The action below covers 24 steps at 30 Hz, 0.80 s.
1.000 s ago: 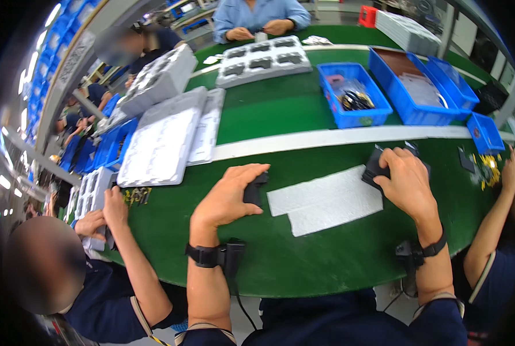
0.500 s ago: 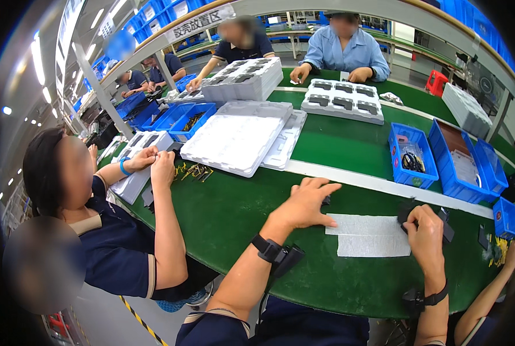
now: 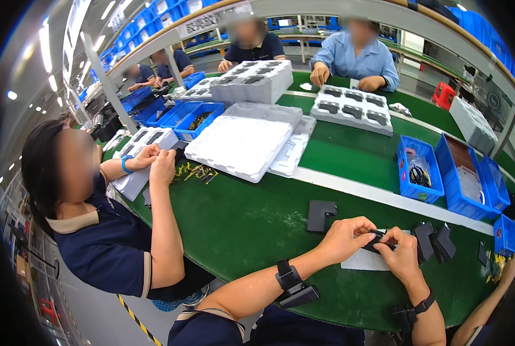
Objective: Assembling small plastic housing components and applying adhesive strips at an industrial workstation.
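Above a white sheet, a small black plastic part is pinched between my two hands. My left hand grips it from the left, thumb and fingers pressed together. From the right, the fingers of my right hand are closed on the same part and cover some of it. A flat black L-shaped piece lies just left of my left hand. Beside my right hand, black L-shaped pieces rest on the green table, some overlapping.
White trays are stacked beyond, left of centre. Blue bins line the right side. At the left a co-worker's hands work near yellow and black bits. Another person's arm enters at lower right. A pale strip crosses the table.
My left hand has moved right, uncovering the L-shaped piece. My right hand has shifted left from the black pieces, and both hands now hold a black part over the sheet. The view has shifted slightly.
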Motion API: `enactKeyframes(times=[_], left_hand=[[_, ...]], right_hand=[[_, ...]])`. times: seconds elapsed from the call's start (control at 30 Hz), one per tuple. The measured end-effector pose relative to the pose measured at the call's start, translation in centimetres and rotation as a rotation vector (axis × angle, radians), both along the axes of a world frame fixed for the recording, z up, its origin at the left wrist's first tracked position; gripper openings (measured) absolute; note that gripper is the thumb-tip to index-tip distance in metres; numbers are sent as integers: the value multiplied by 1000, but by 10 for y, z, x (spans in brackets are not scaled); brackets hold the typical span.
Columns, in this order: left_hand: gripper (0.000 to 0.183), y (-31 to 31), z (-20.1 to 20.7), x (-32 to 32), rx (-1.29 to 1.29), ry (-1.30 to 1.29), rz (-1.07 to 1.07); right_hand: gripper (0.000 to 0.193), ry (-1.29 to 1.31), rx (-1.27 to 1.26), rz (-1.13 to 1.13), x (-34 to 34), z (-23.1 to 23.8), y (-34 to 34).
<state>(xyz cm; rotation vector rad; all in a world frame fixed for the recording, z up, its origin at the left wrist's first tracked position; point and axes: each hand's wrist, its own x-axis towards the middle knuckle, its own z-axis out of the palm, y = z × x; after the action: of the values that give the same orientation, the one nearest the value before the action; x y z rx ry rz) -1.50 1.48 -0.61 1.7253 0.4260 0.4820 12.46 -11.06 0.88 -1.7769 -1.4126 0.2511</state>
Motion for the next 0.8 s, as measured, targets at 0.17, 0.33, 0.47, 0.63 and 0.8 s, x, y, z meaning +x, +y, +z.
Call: enactKeyframes(times=[0.17,0.33,0.47,0.63,0.8], left_hand=[[18,-4,-8,3,-244,-54,-24],[18,-2,-6,3,-375,-81,-18],[17,-4,-4,4,-389,-36,-11],[14,-7,-8,5,-392,-54,-22],[15,-5,-6,2,-400,-45,-5]], right_hand=[[25,137,115,-10,2,-1,1],[28,140,158,21,3,0,5],[28,165,158,26,3,2,1],[24,196,155,1,1,3,-4],[13,78,132,31,1,4,-3]])
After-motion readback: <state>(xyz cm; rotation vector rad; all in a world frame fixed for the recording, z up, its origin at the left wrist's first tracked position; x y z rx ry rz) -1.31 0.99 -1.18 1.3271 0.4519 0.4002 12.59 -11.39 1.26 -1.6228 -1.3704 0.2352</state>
